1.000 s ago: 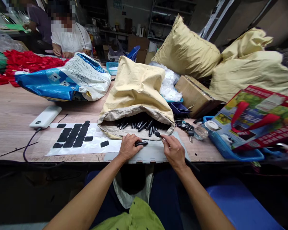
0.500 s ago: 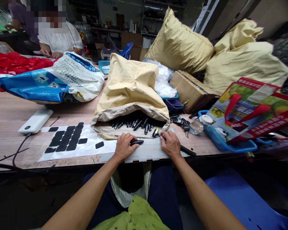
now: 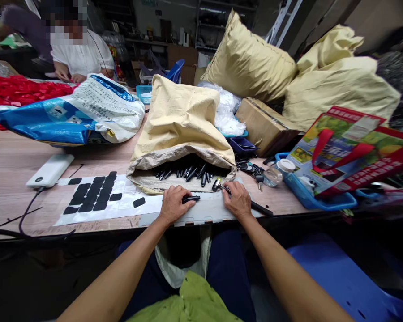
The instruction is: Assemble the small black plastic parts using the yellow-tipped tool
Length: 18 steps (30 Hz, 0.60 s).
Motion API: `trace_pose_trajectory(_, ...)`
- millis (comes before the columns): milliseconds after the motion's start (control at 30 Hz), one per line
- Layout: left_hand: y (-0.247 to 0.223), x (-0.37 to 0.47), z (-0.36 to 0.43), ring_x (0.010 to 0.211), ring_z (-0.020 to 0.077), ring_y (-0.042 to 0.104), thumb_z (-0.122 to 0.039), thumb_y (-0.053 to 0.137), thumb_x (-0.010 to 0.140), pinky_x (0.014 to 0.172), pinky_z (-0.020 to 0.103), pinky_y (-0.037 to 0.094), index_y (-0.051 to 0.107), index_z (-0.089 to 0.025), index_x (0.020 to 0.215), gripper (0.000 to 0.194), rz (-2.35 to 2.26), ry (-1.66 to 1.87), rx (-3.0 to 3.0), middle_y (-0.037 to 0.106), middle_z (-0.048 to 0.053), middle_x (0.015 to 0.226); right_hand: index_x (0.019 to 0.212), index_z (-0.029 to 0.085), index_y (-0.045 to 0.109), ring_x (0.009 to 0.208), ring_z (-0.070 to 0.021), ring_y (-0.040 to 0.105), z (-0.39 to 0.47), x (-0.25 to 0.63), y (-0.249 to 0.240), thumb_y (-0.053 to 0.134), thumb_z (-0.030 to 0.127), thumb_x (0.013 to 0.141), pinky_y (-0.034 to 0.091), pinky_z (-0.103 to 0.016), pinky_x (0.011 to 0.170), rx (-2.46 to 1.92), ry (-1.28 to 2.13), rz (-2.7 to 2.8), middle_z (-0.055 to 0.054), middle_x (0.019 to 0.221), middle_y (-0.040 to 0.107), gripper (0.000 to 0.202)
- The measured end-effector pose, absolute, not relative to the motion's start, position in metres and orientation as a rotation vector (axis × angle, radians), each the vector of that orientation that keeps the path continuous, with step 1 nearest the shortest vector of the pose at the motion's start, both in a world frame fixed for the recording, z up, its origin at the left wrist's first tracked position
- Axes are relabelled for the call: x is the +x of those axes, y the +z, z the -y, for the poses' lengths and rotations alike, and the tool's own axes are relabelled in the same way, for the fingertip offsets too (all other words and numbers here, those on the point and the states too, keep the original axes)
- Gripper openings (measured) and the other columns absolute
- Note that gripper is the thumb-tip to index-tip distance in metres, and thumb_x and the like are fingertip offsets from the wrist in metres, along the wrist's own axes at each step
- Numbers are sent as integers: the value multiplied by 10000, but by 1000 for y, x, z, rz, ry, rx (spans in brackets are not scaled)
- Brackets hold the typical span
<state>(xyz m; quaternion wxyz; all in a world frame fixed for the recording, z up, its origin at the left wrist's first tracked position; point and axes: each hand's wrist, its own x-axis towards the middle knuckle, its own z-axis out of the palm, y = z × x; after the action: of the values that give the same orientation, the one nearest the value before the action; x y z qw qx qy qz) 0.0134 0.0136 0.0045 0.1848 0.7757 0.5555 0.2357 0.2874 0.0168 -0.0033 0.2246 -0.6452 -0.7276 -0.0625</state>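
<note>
Low over a grey board at the table's front edge, my left hand is closed on a black pen-like piece, which points to the right. My right hand grips a small hammer near its head; the black handle runs out below the hand to the right. Just beyond both hands lies a cream cloth sack with its mouth towards me. Several black pen-like pieces show inside that mouth. To the left, black rounded patches lie on a white sheet.
A white power bank with a cable and a blue-white bag are at left. On the right stand a blue basket with a colourful bag, keys and a cardboard box. A person sits across.
My hands stay in nearly the same place, still holding the piece and the hammer. The view has shifted slightly. At the far left, a person in purple has moved an arm.
</note>
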Motion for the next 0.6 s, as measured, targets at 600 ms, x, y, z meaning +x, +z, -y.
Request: trace_pose_trajectory(600, -16, 8, 116, 846, 211, 629, -396, 544, 988, 770, 349, 459, 642, -242, 1022, 185, -1063, 412, 2267, 675, 43, 895, 1053, 215, 660, 928, -233, 500, -17, 286, -2, 563, 276, 923, 358, -331, 808, -1806, -190, 2014, -67, 980, 604, 173)
